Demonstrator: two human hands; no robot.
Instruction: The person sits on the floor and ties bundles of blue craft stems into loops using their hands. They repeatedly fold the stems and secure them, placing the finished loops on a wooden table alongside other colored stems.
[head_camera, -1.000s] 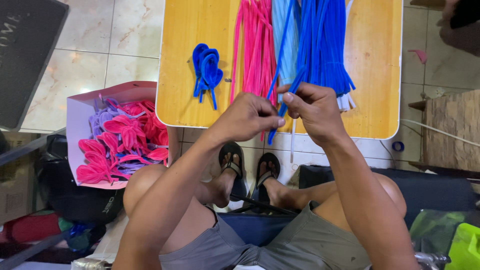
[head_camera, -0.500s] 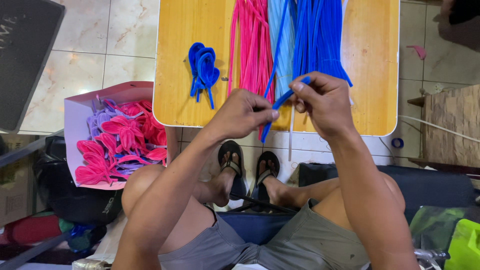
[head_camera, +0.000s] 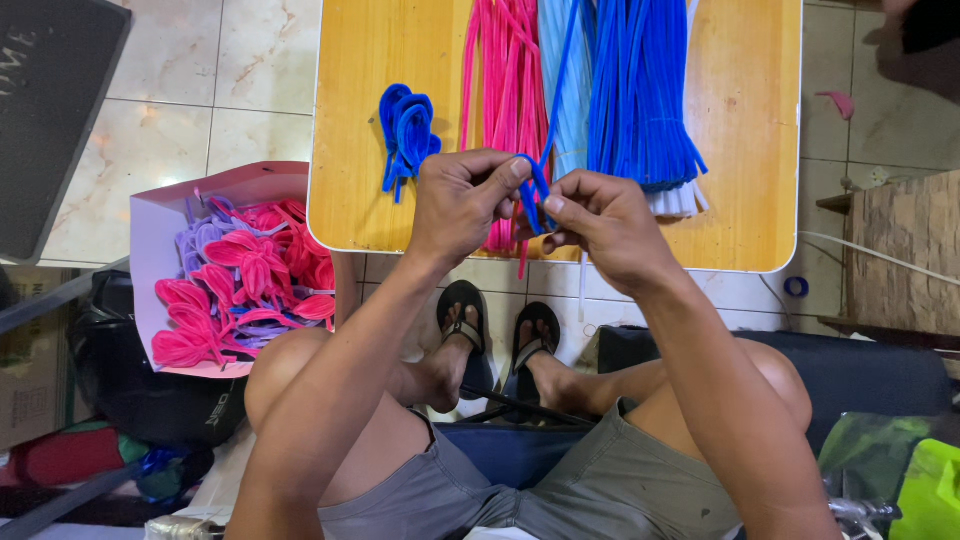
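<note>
My left hand (head_camera: 462, 200) and my right hand (head_camera: 598, 222) meet over the front edge of a small yellow wooden table (head_camera: 352, 120). Both pinch one blue pipe cleaner (head_camera: 540, 180), bent into a small loop between the fingertips, its long end running up over the table. Behind lie bundles of pink pipe cleaners (head_camera: 505, 70), light blue ones (head_camera: 568, 80) and dark blue ones (head_camera: 640, 90). A little pile of folded blue loops (head_camera: 405, 135) rests on the table left of my left hand.
A pink box (head_camera: 150, 230) of pink and purple folded shapes stands on the floor at my left. My sandalled feet (head_camera: 495, 340) rest under the table. A dark mat (head_camera: 50, 110) lies far left, a wooden crate (head_camera: 905, 250) at right.
The hands have drawn together and the blue pipe cleaner, straight before, is now bent into a loop between the fingertips.
</note>
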